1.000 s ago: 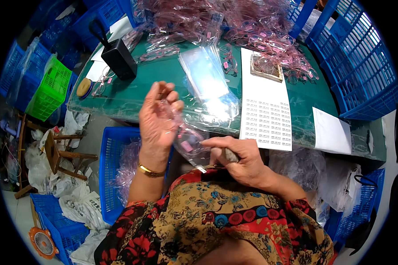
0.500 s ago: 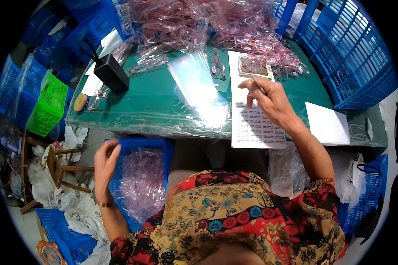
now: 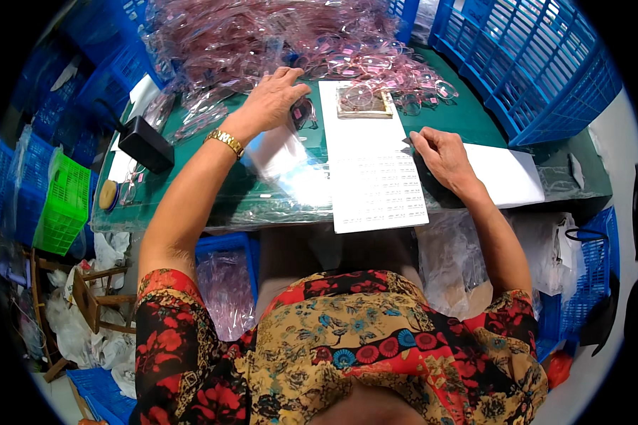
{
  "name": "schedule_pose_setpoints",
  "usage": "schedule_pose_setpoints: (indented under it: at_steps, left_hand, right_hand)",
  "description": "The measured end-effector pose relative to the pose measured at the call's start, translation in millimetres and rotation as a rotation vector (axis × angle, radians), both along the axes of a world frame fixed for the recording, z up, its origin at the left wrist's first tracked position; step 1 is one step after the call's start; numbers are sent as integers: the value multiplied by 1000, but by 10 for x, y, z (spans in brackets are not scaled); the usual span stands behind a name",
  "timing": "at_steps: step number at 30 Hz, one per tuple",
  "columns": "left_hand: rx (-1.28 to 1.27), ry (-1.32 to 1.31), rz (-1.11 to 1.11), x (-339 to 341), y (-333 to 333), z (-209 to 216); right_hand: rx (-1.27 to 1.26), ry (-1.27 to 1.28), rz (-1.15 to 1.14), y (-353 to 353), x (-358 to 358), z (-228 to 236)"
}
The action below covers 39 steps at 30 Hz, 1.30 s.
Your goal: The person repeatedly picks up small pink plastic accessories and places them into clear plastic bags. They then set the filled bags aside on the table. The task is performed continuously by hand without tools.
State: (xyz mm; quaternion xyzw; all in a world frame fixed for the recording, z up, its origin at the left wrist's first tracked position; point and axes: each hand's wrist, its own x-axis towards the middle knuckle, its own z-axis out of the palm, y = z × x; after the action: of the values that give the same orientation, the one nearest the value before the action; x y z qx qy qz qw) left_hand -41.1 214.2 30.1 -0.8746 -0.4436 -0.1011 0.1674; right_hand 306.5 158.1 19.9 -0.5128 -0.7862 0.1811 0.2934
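Note:
My left hand [image 3: 273,99] reaches over the top of a stack of clear plastic sleeves [image 3: 280,159], its fingers apart and curved beside a pair of eyeglasses [image 3: 303,113] with a pink tag. Whether the fingertips touch the glasses is hard to see. On the right edge of a white label sheet [image 3: 372,184], my right hand [image 3: 443,159] is closed in a pinch on a thin, dark pointed tool [image 3: 408,144], mostly hidden by the fingers. A small framed pad [image 3: 364,104] lies on the sheet's far end, with round-rimmed glasses [image 3: 359,93] over it.
A big heap of pink-framed glasses in clear bags [image 3: 262,42] covers the far side of the green table [image 3: 213,202]. Blue crates stand around, one large crate [image 3: 524,71] at the right. A black box [image 3: 147,144] and white paper [image 3: 503,173] also lie there.
My left hand has risen from beside the table to the glasses by the sleeves. My right hand has moved back from the framed pad to the label sheet's right edge.

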Motion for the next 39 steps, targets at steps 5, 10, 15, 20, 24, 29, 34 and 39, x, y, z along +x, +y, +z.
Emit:
schedule_pose_setpoints:
  at_steps: [5,10,15,20,24,29,34,39]
  left_hand:
    - [-46,-109,-100,-74,186,127]
    - [-348,-545,-126,-80,62,379]
    - [-825,-1182,-93,226,-566,431]
    - [-1223,-1558,115,543,-1197,190]
    - [-1353,-1608,138,610,-1498,76]
    - [-1419,-1554,144,597,-1587,103]
    - [-1389,-1513,163,611,-1596,83]
    - [-1376,-1526,100,592,-1618,56]
  right_hand:
    - [98,-143,26,8,73,58]
    - [158,-184,85,31,153,66]
    - [195,-183,127,56,197,16]
    - [234,-195,113,40,233,-19]
    - [244,-166,97,21,209,-29]
    - [260,-189,123,27,213,-33]
    - [287,-196,121,22,217,-74]
    - [187,-192,76,-48,147,39]
